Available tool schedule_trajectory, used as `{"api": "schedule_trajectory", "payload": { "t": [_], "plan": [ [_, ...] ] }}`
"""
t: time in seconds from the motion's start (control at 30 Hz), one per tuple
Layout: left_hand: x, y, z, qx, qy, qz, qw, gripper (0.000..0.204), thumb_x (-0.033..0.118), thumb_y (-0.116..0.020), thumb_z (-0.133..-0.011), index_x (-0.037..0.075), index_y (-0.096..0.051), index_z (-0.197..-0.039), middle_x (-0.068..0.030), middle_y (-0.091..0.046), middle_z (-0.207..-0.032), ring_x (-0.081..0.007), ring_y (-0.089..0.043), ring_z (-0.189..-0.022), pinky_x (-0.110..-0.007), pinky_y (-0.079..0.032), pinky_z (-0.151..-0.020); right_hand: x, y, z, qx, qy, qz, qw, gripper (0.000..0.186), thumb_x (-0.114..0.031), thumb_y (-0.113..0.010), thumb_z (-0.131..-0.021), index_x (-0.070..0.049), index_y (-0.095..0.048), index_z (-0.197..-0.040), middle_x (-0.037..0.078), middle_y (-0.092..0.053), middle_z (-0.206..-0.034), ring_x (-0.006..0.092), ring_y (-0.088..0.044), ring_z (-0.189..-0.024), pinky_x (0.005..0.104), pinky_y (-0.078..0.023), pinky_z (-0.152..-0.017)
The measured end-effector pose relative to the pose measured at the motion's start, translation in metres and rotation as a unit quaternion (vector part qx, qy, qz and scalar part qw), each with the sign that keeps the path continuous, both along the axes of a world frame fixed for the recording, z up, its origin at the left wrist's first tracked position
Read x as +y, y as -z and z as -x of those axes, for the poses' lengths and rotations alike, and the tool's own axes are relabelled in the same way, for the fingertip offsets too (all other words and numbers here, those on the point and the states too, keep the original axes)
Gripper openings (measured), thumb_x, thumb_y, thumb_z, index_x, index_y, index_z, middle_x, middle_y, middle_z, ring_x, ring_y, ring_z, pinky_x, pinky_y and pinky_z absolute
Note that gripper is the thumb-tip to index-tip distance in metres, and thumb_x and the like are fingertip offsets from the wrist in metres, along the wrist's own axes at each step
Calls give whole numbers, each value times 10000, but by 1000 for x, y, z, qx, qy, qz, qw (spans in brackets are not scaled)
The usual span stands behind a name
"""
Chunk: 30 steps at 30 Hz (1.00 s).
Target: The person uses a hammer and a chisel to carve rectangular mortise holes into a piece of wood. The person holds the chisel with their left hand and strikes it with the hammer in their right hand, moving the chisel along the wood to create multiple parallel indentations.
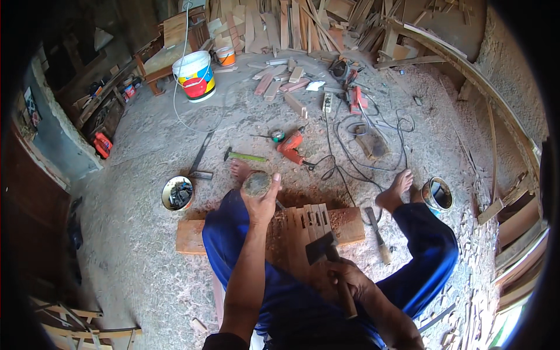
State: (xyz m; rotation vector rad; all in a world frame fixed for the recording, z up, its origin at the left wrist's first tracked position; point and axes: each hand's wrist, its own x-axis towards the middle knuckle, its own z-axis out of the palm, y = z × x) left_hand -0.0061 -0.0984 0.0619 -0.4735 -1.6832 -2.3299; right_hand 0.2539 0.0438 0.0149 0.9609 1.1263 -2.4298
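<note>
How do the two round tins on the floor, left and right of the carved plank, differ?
The left round tin sits beyond the plank's left end, close to the left foot, and holds dark, jumbled pieces. The right round tin sits beside the right foot and looks dark inside, with no contents I can make out; its outer wall shows blue. Both stand open on the sawdust-covered floor.

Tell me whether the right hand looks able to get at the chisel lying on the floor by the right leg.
Probably yes, but not freely: the right hand is closed around a hammer handle. The chisel lies in the open on the sawdust just right of the wooden plank, nothing covering it.
</note>
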Motion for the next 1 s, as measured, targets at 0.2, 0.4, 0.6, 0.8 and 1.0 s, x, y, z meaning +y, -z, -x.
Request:
{"api": "schedule_trajectory", "payload": {
  "t": [0.2, 0.4, 0.6, 0.8, 1.0],
  "plan": [
    [3, 17, -3, -2, 39, 67, 997, 198, 82, -780, -862, 10, -596, -852, -9, -590, -683, -103, -564, -523, -263, -483, -497, 29, 55, -28, 12, 68, 123, 990, 170, -207, -689, -940, -102, -563, -896, -21, -555, -696, 87, -527, -498, 218, -455, -443],
    [12, 20, -6, -23, 54, 24, 998, 175, 45, -771, -856, 6, -600, -861, -14, -590, -684, -103, -569, -540, -254, -456, -492, 39, 49, -21, 8, 22, 92, 995, 186, -192, -710, -923, -89, -574, -998, -14, -542, -691, 99, -534, -489, 239, -475, -435],
    [18, 35, -13, 58, 8, 153, 987, 156, 22, -753, -862, 2, -629, -769, -33, -632, -670, -105, -596, -572, -271, -467, -522, 28, 66, -11, -10, 0, 225, 974, 179, -167, -688, -926, -83, -564, -1023, -7, -522, -702, 108, -527, -506, 249, -470, -447],
    [26, 39, -27, -25, 16, 96, 995, 118, 4, -740, -865, -8, -622, -866, -49, -639, -707, -109, -605, -600, -271, -504, -564, 31, 48, -4, -26, 10, 216, 976, 162, -155, -662, -933, -75, -559, -1030, 3, -498, -712, 115, -499, -519, 245, -439, -453],
    [21, 43, -20, -38, 25, 126, 991, 143, 22, -762, -855, 4, -621, -860, -25, -628, -714, -96, -587, -599, -266, -491, -553, 30, 57, -9, -16, 4, 186, 982, 170, -174, -669, -934, -78, -571, -1034, 0, -512, -730, 110, -501, -530, 243, -433, -462]
  ]
}}
